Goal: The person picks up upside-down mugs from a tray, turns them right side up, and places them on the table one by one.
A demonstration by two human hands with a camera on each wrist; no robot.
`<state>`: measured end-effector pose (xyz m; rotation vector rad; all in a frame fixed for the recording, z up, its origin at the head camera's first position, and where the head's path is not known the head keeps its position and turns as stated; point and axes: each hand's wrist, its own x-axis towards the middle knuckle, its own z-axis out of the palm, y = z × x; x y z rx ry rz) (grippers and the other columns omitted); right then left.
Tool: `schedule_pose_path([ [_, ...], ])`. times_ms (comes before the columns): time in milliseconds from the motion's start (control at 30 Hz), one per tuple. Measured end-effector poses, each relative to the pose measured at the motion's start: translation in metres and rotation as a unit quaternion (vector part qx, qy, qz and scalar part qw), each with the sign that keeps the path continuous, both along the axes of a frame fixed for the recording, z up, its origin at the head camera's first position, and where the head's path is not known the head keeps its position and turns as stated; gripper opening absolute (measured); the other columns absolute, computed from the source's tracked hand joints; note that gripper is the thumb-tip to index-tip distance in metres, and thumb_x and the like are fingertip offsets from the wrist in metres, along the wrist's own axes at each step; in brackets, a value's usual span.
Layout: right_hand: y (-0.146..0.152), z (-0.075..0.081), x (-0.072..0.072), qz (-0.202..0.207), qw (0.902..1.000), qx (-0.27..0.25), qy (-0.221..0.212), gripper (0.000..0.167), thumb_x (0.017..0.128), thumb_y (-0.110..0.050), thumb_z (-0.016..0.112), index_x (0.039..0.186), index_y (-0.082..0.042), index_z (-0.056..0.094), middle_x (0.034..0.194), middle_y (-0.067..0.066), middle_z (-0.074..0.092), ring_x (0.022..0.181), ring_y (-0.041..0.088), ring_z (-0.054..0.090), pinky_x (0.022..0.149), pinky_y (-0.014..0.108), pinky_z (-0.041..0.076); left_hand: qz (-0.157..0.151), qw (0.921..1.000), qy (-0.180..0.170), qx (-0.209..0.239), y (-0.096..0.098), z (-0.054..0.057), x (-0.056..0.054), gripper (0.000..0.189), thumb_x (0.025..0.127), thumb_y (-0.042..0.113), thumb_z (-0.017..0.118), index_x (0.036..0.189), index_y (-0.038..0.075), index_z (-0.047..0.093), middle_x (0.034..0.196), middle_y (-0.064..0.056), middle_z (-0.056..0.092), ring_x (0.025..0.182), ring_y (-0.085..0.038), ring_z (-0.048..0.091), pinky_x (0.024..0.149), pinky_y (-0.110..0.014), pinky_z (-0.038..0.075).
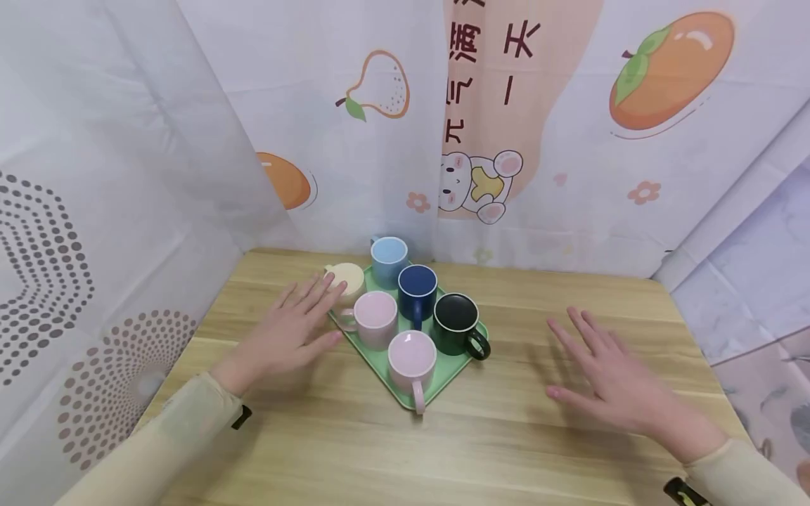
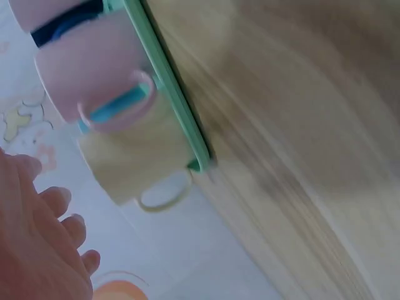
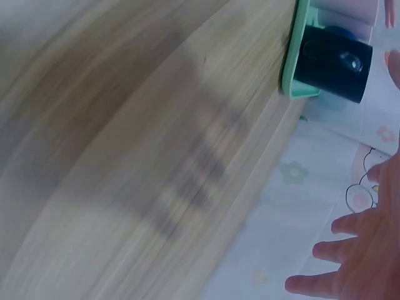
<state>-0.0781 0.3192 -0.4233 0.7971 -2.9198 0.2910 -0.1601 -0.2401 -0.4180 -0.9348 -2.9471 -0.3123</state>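
A green tray (image 1: pixel 380 362) lies corner-on at the middle of the table and carries several mugs. On it stand a light blue mug (image 1: pixel 388 263), a navy mug (image 1: pixel 417 288), a black mug (image 1: pixel 452 327), a cream mug (image 2: pixel 140 153) and two pink mugs (image 1: pixel 411 362), all upright. My left hand (image 1: pixel 285 337) hovers at the tray's left side with fingers extended, overlapping the cream mug in the head view. The left wrist view shows those fingers apart from the mugs. To the right of the tray, my right hand (image 1: pixel 623 383) is held over bare wood, fingers spread, touching nothing.
The wooden table (image 1: pixel 519 450) extends on both sides of the tray and in front of it. A white printed curtain (image 1: pixel 557 225) hangs along the table's back edge, close behind the light blue mug. Dotted white cloth (image 1: pixel 95 267) hangs on the left.
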Motion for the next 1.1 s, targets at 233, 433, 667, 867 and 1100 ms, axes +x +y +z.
schedule_pose_path([
  [233,-0.023,-0.004,-0.003,-0.007,0.9993,-0.035,0.008,0.110,0.097,-0.057,0.078,0.177,-0.013,0.016,0.174,0.032,0.027,0.155,0.055,0.033,0.117,0.073,0.039,0.061,0.9964,-0.040,0.043,-0.014,0.001,-0.037,0.083,0.115,0.057,0.042,0.176,0.010,0.011,0.181,-0.018,0.018,0.162,-0.055,0.018,0.127,-0.077,0.017],
  [433,-0.050,-0.012,-0.004,-0.047,0.9952,-0.077,-0.037,0.102,0.107,-0.053,0.066,0.175,-0.002,0.009,0.171,0.034,0.031,0.151,0.055,0.042,0.119,0.069,0.041,0.093,0.9865,-0.106,0.084,-0.017,-0.004,-0.065,0.084,0.116,0.061,0.029,0.176,0.007,0.007,0.182,-0.018,0.012,0.162,-0.055,0.018,0.129,-0.072,0.018],
  [667,-0.075,-0.025,0.003,-0.094,0.9777,-0.162,-0.096,0.084,0.114,-0.050,0.054,0.170,0.004,0.023,0.163,0.031,0.047,0.146,0.052,0.051,0.117,0.069,0.044,0.136,0.9614,-0.181,0.156,-0.011,-0.010,-0.087,0.088,0.114,0.068,0.023,0.176,0.006,0.008,0.182,-0.018,0.014,0.165,-0.046,0.017,0.133,-0.064,0.015],
  [867,-0.094,-0.031,0.006,-0.134,0.9544,-0.223,-0.146,0.076,0.116,-0.047,0.052,0.163,0.010,0.034,0.142,0.027,0.066,0.115,0.034,0.075,0.102,0.059,0.059,0.173,0.9241,-0.239,0.243,-0.010,-0.023,-0.106,0.097,0.109,0.078,0.018,0.173,0.006,0.026,0.176,-0.023,0.031,0.157,-0.048,0.036,0.130,-0.068,0.022],
  [1100,-0.112,-0.040,0.009,-0.162,0.9441,-0.231,-0.171,0.072,0.114,-0.044,0.057,0.158,0.011,0.042,0.121,0.014,0.074,0.101,0.016,0.075,0.100,0.053,0.060,0.188,0.9092,-0.257,0.268,-0.009,-0.038,-0.112,0.082,0.110,0.076,0.020,0.136,0.009,0.062,0.137,-0.021,0.062,0.122,-0.038,0.058,0.107,-0.056,0.047],
])
